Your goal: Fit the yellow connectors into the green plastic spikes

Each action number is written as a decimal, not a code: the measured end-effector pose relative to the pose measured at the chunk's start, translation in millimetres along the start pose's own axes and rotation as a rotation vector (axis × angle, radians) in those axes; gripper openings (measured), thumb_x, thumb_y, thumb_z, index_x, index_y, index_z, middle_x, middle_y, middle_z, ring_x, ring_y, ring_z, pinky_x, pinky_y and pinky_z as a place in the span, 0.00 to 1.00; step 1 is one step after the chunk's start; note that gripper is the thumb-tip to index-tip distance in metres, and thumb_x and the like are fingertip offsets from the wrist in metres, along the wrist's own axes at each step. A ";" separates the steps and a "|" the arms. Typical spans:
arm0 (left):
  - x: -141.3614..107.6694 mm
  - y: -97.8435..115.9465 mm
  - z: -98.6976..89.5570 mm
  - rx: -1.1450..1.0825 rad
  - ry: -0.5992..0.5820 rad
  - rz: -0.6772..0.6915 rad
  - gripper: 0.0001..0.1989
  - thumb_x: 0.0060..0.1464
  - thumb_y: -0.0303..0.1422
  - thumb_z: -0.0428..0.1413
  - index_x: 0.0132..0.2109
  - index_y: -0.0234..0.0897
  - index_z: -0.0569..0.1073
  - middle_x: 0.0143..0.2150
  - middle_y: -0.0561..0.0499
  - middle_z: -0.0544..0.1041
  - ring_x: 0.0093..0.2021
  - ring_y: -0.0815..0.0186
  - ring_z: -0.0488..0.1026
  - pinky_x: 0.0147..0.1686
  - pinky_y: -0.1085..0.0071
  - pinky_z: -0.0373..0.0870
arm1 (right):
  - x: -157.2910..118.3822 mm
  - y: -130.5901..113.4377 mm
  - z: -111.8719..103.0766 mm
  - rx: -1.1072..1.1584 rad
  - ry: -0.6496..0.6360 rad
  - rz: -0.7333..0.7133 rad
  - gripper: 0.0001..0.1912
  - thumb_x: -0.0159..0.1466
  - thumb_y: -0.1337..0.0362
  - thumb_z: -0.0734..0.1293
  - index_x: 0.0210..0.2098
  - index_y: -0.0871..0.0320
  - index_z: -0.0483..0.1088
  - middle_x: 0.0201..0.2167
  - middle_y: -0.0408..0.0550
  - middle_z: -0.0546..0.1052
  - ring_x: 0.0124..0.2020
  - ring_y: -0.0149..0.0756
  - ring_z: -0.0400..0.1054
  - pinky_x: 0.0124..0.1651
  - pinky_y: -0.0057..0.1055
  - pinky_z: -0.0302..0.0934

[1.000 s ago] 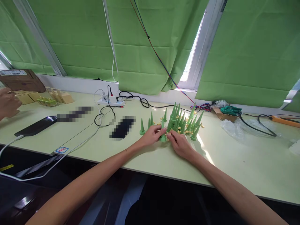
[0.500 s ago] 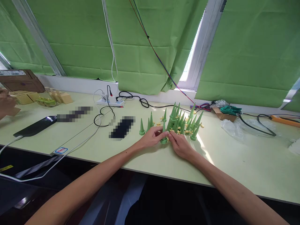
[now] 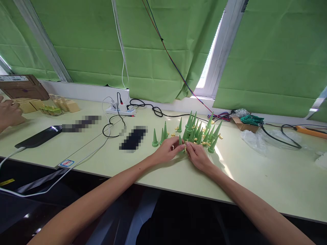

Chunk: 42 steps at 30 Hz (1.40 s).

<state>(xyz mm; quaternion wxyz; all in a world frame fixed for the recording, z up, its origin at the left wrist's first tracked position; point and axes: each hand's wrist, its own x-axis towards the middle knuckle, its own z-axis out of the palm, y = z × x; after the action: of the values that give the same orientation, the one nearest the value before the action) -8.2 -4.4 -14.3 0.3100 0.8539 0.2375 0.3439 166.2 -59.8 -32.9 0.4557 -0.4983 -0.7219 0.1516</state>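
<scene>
My left hand point(image 3: 168, 150) is closed around a green plastic cone point(image 3: 180, 140), whose tip shows above the fingers. Fingertip to fingertip with it, my right hand point(image 3: 198, 156) pinches at a small yellow piece point(image 3: 185, 149) beside that cone; the fingers partly hide it. Just behind both hands stands a cluster of green cones point(image 3: 190, 126), upright on the table, with small yellow pieces point(image 3: 205, 144) among them. Several more cones point(image 3: 154, 139) stand to the left of my left hand.
A blurred black object point(image 3: 133, 138) lies left of the cones on the table point(image 3: 255, 183). Behind it are a power strip point(image 3: 120, 110) and looping cables. Plastic bags point(image 3: 252, 141) and a small carton point(image 3: 245, 126) sit at right. Another person's hand point(image 3: 10, 114) is at far left, near yellowish blocks point(image 3: 28, 106).
My left fingers have wrapped further over the held cone, which has shifted slightly right and is more covered. My right hand has barely moved. The other person's hand has come further into view.
</scene>
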 end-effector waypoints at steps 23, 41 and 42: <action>2.5 1.7 -2.5 -0.241 -0.064 -0.233 0.24 0.59 0.51 0.50 0.26 0.34 0.66 0.19 0.56 0.62 0.19 0.73 0.58 0.21 0.74 0.54 | -0.8 -4.7 -2.5 0.090 0.084 0.012 0.20 0.72 0.53 0.52 0.26 0.54 0.53 0.20 0.38 0.60 0.20 0.29 0.53 0.25 0.29 0.49; -1.2 -1.1 -0.5 0.021 0.056 0.006 0.18 0.54 0.46 0.58 0.31 0.35 0.65 0.26 0.57 0.63 0.26 0.73 0.59 0.24 0.76 0.57 | -0.6 1.4 -0.8 0.082 0.050 0.109 0.26 0.71 0.51 0.52 0.19 0.55 0.55 0.13 0.40 0.60 0.17 0.29 0.53 0.24 0.30 0.48; -1.0 -2.1 -0.1 0.019 0.061 0.019 0.18 0.54 0.46 0.58 0.32 0.36 0.65 0.26 0.56 0.63 0.26 0.73 0.59 0.24 0.76 0.58 | -0.4 0.8 -1.1 0.085 0.052 0.112 0.27 0.71 0.50 0.52 0.18 0.55 0.55 0.13 0.40 0.60 0.17 0.29 0.53 0.24 0.30 0.48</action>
<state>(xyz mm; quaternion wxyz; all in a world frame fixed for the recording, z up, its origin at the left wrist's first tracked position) -9.3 -3.5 -16.2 0.2913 0.8481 0.2418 0.3707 167.6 -60.0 -33.1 0.4856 -0.5218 -0.6740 0.1942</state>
